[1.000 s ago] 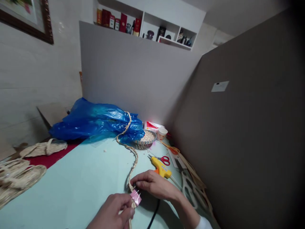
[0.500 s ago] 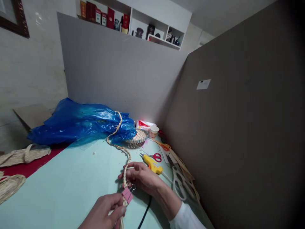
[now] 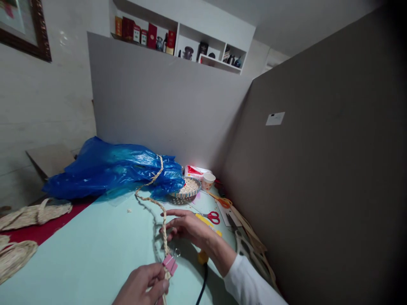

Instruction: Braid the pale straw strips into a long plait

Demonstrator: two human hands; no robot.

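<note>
A braided straw cord (image 3: 164,231) runs from the blue plastic bag (image 3: 124,171) down the table toward me. A pink binder clip (image 3: 170,264) is clamped on its near part. Just below the clip, my left hand (image 3: 143,284) pinches the cord between thumb and fingers. My right hand (image 3: 193,228) lies to the right of the braid with its fingers apart, the fingertips reaching behind and beside the cord; whether they touch it I cannot tell. Under the right forearm, a yellow glue gun (image 3: 203,256) is partly hidden.
Red-handled scissors (image 3: 213,217) and large grey-handled scissors (image 3: 243,245) lie on the right. Farther back stand a woven basket (image 3: 199,186) and a paper cup (image 3: 208,180). Woven straw soles (image 3: 19,256) lie at the left edge. A dark partition (image 3: 305,169) borders the right side.
My right hand has shifted up along the braid, its fingers spreading, and its arm now covers more of the glue gun. The left hand keeps its pinch. The view has tilted slightly upward.
</note>
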